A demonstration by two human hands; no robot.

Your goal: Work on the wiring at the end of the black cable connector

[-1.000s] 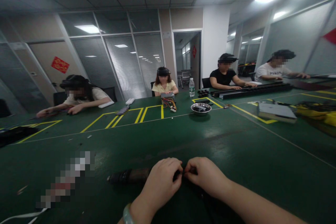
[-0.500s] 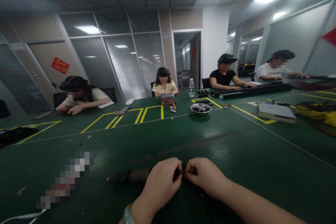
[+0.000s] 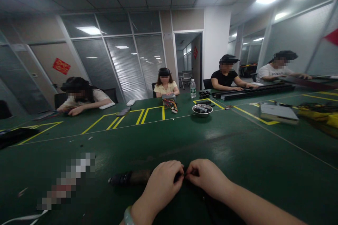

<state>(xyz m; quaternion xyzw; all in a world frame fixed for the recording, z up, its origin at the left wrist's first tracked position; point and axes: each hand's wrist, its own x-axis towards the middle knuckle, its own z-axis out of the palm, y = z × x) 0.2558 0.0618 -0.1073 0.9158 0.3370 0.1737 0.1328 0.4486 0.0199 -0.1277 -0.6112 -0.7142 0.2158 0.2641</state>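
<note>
Both of my hands meet above the green table (image 3: 148,140) near its front. My left hand (image 3: 165,182) is closed in a pinch, with a pale green bangle at the wrist. Fingertip to fingertip with it, my right hand (image 3: 206,175) pinches too. Something small and dark shows between the fingertips, too hidden to name. Lying on the table, a dark cylindrical tool (image 3: 132,178), like an electric screwdriver, points its narrow tip left. My left hand covers its other end. A dark cord-like shape shows faintly below my right hand.
A blurred-out strip (image 3: 68,182) with a white cable lies front left. Farther back are a metal bowl (image 3: 202,114) of dark parts, a water bottle (image 3: 193,88), a box with coloured wires (image 3: 170,99) and a grey flat box (image 3: 278,113). Several people sit around the table.
My hands keep the same pinch at nearly the same spot. At the far right, a person's dark panel has lifted slightly.
</note>
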